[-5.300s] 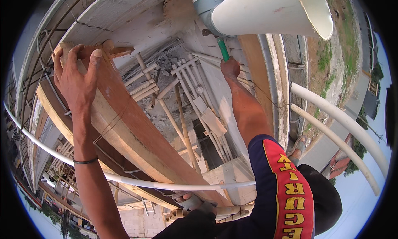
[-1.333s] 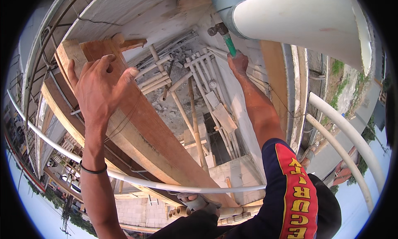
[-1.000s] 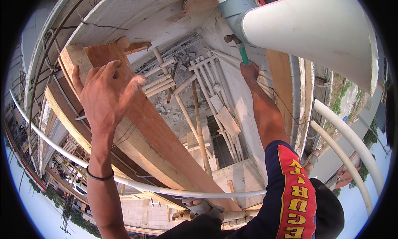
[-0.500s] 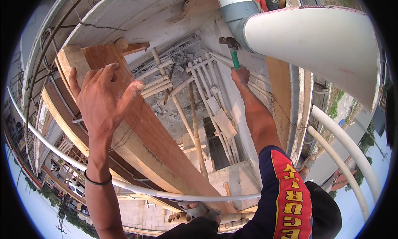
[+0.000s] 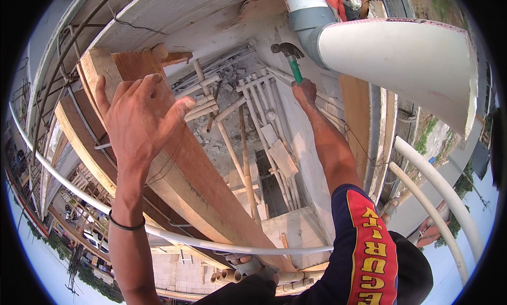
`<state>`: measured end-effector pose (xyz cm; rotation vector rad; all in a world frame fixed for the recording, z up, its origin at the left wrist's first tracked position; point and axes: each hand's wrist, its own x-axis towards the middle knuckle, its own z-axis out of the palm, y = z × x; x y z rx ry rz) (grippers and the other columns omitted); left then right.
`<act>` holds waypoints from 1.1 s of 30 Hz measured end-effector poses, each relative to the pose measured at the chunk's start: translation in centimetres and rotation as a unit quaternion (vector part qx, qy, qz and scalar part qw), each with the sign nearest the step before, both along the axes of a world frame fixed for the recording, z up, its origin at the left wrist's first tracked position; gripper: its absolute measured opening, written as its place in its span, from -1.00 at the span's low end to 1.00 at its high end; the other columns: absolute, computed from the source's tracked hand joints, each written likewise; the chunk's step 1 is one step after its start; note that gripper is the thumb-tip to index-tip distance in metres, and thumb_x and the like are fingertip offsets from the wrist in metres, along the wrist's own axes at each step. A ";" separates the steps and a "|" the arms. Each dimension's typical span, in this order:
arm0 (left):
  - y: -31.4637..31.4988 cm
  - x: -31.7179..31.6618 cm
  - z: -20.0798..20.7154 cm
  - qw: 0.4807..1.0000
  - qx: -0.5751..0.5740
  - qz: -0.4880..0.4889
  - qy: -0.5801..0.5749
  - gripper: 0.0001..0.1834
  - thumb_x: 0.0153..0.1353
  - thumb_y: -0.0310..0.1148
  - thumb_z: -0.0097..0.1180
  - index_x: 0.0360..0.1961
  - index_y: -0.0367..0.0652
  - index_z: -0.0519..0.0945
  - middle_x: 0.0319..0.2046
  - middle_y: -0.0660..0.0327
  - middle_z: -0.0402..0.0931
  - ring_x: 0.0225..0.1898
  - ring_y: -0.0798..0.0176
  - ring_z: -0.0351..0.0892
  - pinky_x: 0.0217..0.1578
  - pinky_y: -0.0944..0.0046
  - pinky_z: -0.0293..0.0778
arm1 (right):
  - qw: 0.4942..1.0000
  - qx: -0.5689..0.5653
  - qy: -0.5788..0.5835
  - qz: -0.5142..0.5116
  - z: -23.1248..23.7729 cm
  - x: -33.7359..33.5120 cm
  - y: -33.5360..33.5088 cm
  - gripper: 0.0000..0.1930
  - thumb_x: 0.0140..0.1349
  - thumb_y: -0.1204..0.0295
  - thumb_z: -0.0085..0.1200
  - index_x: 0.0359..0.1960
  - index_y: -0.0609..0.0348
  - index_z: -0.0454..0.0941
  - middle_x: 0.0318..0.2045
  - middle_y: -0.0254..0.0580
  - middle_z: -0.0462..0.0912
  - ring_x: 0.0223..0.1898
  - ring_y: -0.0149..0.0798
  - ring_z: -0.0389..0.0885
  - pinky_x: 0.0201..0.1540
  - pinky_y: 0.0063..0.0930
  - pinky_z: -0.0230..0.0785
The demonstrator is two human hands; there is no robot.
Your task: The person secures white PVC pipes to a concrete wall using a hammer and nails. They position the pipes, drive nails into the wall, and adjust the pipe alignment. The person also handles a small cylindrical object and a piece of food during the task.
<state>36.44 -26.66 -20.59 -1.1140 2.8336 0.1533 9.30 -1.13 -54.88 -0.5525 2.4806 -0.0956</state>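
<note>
My left hand (image 5: 138,120) is open, its fingers spread and slightly bent, over the top of a long wooden formwork beam (image 5: 203,191). I cannot tell whether the palm touches the wood. On the right, my arm stretches forward and my right hand (image 5: 305,92) grips a claw hammer (image 5: 294,68) by its green handle. The dark hammer head is raised in the air, just left of a grey pipe elbow (image 5: 312,33). Nothing touches the hammer head.
A big white curved panel (image 5: 396,62) juts out at upper right. A thin white pipe (image 5: 237,248) crosses low in front of me. Far below lie rubble (image 5: 232,88) and bamboo poles (image 5: 247,151). Two pale pipes (image 5: 443,194) curve at right; steel rods (image 5: 60,56) stand at left.
The hammer has tilted, its head swinging a little up and left. My left hand stays open over the beam, and the whole view has shifted slightly.
</note>
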 end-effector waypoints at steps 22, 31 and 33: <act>-0.2 0.8 -1.0 0.996 -0.025 0.025 0.082 -0.14 0.09 0.49 -0.10 -0.36 -0.23 0.70 -0.62 0.07 0.57 -0.24 0.11 0.62 0.40 0.04 -0.08 | 0.895 0.117 0.012 0.430 13.6 1.2 -9.7 -0.70 0.37 0.27 -0.16 -0.09 0.24 0.47 -0.28 0.09 0.68 -0.17 0.06 0.68 -0.12 -0.11 0.52; 0.0 0.7 -0.7 0.996 -0.018 0.021 0.088 -0.15 0.11 0.47 -0.09 -0.37 -0.23 0.70 -0.63 0.09 0.58 -0.23 0.10 0.63 0.41 0.03 -0.10 | 0.942 0.168 0.020 0.291 9.3 0.1 -4.0 -0.57 0.36 0.06 -0.10 -0.17 0.24 0.53 -0.35 0.06 0.70 -0.23 0.09 0.69 -0.15 -0.12 0.53; 0.0 0.7 -1.0 0.996 -0.020 0.024 0.081 -0.15 0.11 0.47 -0.10 -0.37 -0.23 0.71 -0.64 0.09 0.57 -0.23 0.10 0.63 0.41 0.02 -0.10 | 0.927 0.138 0.004 0.348 11.2 1.7 -5.0 -0.57 0.35 0.07 -0.09 -0.20 0.25 0.55 -0.35 0.06 0.70 -0.22 0.06 0.70 -0.14 -0.12 0.52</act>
